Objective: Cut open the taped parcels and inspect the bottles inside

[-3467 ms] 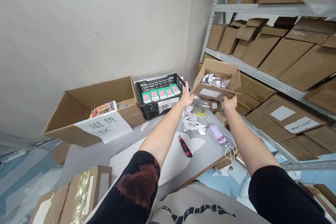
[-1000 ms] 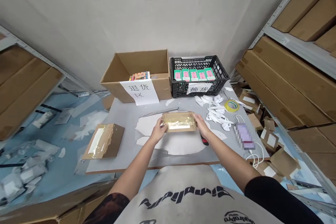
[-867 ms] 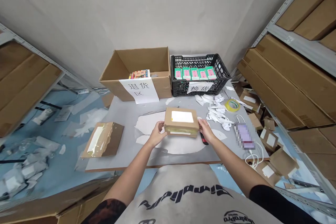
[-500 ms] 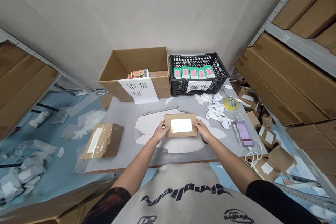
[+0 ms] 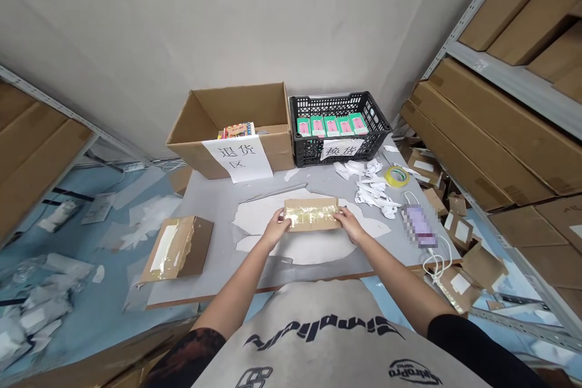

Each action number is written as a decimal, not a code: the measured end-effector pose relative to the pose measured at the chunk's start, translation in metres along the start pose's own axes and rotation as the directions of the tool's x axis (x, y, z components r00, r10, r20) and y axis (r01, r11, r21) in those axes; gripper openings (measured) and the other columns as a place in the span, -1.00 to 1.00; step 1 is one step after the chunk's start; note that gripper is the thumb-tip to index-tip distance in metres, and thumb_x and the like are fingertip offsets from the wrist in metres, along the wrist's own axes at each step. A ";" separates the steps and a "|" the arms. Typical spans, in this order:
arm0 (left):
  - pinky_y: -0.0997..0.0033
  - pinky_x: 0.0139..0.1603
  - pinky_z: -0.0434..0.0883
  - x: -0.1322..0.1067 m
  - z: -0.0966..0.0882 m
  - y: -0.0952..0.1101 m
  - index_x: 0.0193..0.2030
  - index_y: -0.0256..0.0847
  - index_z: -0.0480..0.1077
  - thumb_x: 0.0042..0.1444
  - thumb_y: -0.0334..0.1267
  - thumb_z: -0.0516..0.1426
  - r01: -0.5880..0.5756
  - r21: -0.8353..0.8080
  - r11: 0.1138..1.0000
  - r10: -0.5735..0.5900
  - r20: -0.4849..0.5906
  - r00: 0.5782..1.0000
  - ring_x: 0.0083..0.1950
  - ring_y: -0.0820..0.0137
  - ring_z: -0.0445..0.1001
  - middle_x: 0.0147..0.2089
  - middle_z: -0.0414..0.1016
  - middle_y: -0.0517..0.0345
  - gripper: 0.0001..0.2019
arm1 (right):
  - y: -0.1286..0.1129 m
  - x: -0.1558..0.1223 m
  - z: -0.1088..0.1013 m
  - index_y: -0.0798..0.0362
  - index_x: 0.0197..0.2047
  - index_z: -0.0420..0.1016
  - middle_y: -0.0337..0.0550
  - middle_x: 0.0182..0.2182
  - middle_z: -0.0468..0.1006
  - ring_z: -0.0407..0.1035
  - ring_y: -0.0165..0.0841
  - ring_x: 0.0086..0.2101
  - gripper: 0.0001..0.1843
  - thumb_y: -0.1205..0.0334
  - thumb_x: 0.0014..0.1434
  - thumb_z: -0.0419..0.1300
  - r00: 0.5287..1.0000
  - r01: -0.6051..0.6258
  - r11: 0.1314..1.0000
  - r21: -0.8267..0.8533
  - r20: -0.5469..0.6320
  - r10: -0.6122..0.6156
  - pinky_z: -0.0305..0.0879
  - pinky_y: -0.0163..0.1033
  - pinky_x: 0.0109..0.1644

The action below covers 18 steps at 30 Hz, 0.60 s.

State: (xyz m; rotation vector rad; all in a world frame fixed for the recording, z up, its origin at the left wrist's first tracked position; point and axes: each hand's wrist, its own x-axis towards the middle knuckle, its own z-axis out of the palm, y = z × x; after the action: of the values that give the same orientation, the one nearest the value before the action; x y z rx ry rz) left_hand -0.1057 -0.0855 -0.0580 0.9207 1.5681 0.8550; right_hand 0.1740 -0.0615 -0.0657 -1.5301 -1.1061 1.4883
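Left of the cardboard mailer [image 5: 311, 214], a taped mailer [image 5: 179, 248] lies on the grey table [image 5: 213, 206]; the left hand [image 5: 276, 229] grips the cardboard mailer's left end and the right hand [image 5: 350, 224] its right end, above white paper [image 5: 295, 251], with a yellow tape roll [image 5: 397, 176] further right

Against the back of the grey table [image 5: 213, 206] sits an open cardboard box [image 5: 236, 106] with something colourful inside [image 5: 235, 131], and a paper sign [image 5: 237, 159] reading 退货区 hangs over its front. Right beside it is a black plastic crate [image 5: 313, 154] holding a row of green-and-pink packs [image 5: 330, 126], signed 换货 [image 5: 342, 148]. Further right lie torn white paper scraps [image 5: 371, 191], a roll of tape [image 5: 397, 176] and a pixelated object [image 5: 418, 225] with a white cable [image 5: 436, 264]. A taped cardboard sheet [image 5: 177, 250] lies at the left — and brown cartons [image 5: 495, 139] crowd the metal shelving [image 5: 500, 76].
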 end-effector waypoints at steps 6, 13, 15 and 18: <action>0.34 0.01 0.40 -0.012 -0.012 0.001 -0.17 -0.11 0.28 -0.04 -0.13 0.22 -0.159 -0.159 0.974 0.174 0.082 0.981 0.05 0.32 0.45 0.03 0.43 0.11 -0.69 | -0.009 -0.006 -0.011 -0.06 -0.18 0.41 -0.18 -0.17 0.56 0.43 -0.24 -0.09 -0.61 -0.18 0.09 0.19 0.992 0.112 0.987 0.115 -0.076 -0.104 0.34 -0.16 0.03; 0.28 -0.09 0.42 -0.006 0.011 -0.032 -0.06 -0.19 0.29 0.05 0.07 0.16 0.102 0.049 0.994 -0.102 -0.004 0.995 -0.08 0.26 0.48 -0.11 0.46 0.01 -0.56 | 0.029 -0.010 0.006 -0.07 -0.02 0.48 -0.08 -0.16 0.61 0.47 -0.10 -0.09 -0.50 -0.12 0.01 0.26 0.994 -0.092 0.992 -0.082 -0.075 0.086 0.31 -0.01 0.07; 0.26 -0.09 0.42 -0.001 0.011 -0.032 0.01 -0.19 0.31 -0.01 -0.02 0.22 0.106 0.063 0.992 -0.107 0.005 0.994 -0.13 0.25 0.49 -0.15 0.46 0.02 -0.52 | 0.032 -0.010 0.007 -0.06 -0.02 0.49 -0.07 -0.17 0.61 0.47 -0.10 -0.08 -0.50 -0.10 0.00 0.27 0.995 -0.096 0.995 -0.005 -0.027 0.096 0.33 -0.01 0.06; 0.26 -0.01 0.39 0.000 0.002 -0.025 0.00 -0.16 0.34 -0.11 -0.18 0.27 0.008 0.041 0.999 -0.011 0.060 0.998 -0.09 0.26 0.50 -0.13 0.47 0.04 -0.52 | 0.023 -0.010 0.003 -0.06 0.00 0.47 -0.09 -0.12 0.59 0.45 -0.12 -0.04 -0.45 -0.02 -0.07 0.33 0.998 -0.060 0.995 0.085 0.021 0.058 0.32 -0.05 0.08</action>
State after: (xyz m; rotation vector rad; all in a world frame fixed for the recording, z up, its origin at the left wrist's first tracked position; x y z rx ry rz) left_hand -0.1070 -0.0958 -0.0802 0.9590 1.5414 0.7839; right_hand 0.1740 -0.0798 -0.0833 -1.5045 -1.0026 1.5725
